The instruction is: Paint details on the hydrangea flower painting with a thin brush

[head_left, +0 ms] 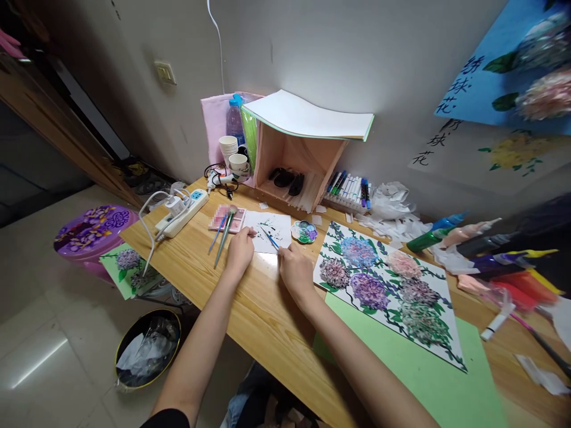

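Note:
A slim blue paintbrush [270,239] is gripped in my right hand [295,267], its tip on a small white sheet of paper [284,224] marked with dark green and black dabs. My left hand [239,251], fingers curled together, holds the sheet's left edge against the table. Just right of the sheet sits a flower-shaped paint palette [304,232] with green and purple paint. To the left, a thick green-handled brush [224,238] and a thin blue brush [217,233] lean on a pink paint box [238,221]. A painting of colourful hydrangeas [388,261] lies beside my right forearm.
A white power strip [182,212] with cables lies at the table's left. Behind stand paper cups [228,144], a pink open box [307,148] and markers [350,187]. Paint bottles [432,235] and crumpled tissues [392,202] are at right. A bin [148,348] is on the floor.

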### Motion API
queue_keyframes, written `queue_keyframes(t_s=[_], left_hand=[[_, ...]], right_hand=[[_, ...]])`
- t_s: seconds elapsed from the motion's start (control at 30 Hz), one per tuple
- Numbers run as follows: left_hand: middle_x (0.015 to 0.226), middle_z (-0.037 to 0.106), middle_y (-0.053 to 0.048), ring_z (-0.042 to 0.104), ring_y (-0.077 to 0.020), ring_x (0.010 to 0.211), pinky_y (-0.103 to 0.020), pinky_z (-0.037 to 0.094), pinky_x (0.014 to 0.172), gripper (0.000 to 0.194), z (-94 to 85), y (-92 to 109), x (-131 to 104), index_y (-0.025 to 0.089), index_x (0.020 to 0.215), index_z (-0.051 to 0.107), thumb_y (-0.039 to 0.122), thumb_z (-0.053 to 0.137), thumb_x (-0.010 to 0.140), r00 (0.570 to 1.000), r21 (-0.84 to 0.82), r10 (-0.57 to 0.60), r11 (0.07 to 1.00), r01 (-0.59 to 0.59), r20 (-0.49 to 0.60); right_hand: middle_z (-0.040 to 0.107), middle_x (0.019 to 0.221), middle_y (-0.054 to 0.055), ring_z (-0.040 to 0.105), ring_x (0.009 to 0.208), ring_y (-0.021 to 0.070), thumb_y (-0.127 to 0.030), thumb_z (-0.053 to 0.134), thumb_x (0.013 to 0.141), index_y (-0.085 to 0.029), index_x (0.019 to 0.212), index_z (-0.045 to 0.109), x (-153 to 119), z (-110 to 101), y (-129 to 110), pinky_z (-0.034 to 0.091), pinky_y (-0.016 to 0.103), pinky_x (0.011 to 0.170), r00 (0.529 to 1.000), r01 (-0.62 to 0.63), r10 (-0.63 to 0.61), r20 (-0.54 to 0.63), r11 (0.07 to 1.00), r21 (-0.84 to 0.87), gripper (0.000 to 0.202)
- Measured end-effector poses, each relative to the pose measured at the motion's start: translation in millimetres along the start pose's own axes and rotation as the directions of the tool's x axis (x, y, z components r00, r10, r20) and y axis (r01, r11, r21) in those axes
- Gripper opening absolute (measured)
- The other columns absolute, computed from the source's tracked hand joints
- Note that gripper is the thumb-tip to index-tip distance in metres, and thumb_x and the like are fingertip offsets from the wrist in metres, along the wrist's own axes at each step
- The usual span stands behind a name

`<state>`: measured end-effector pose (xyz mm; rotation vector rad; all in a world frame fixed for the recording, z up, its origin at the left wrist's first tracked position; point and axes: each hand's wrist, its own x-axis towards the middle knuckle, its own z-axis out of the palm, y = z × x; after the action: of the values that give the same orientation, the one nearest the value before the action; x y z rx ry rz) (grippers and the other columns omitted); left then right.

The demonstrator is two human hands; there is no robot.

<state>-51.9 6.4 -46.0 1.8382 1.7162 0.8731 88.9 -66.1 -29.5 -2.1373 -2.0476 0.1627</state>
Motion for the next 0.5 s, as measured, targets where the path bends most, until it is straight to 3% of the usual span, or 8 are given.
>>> queue_keyframes(t_s=[0.13, 0.5], left_hand=[[0.103, 0.071, -0.007, 0.064, -0.0171, 0.101, -0.030, 0.046, 0.092, 0.034, 1.3, -2.7, 1.1, 0.018, 0.090, 0.064, 0.002, 0.037, 0.079, 1.000, -0.001, -0.003, 1.000, 0.003, 0.004], [0.106, 0.070, -0.008, 0.065, -0.0159, 0.098, -0.028, 0.047, 0.090, 0.034, 2.1, -4.0, 2.1, 0.017, 0.089, 0.064, 0.000, 0.036, 0.077, 1.000, -0.014, 0.003, 1.000, -0.003, 0.010]], right_hand=[[0.059, 0.097, 0.009, 0.060, 0.069, 0.0145, -0.013, 0.037, 0.091, -0.016, 0.097, 0.063, -3.4, -4.8, -0.4, 0.037, 0.026, 0.056, 0.998, 0.007, -0.005, 0.061, 0.999, -0.043, 0.028], [0.063, 0.095, 0.014, 0.067, 0.074, 0.0218, -0.002, 0.038, 0.083, -0.012, 0.092, 0.064, -17.8, -55.8, 4.3, 0.044, 0.028, 0.056, 0.977, -0.012, 0.046, 0.211, 0.987, -0.161, 0.030]])
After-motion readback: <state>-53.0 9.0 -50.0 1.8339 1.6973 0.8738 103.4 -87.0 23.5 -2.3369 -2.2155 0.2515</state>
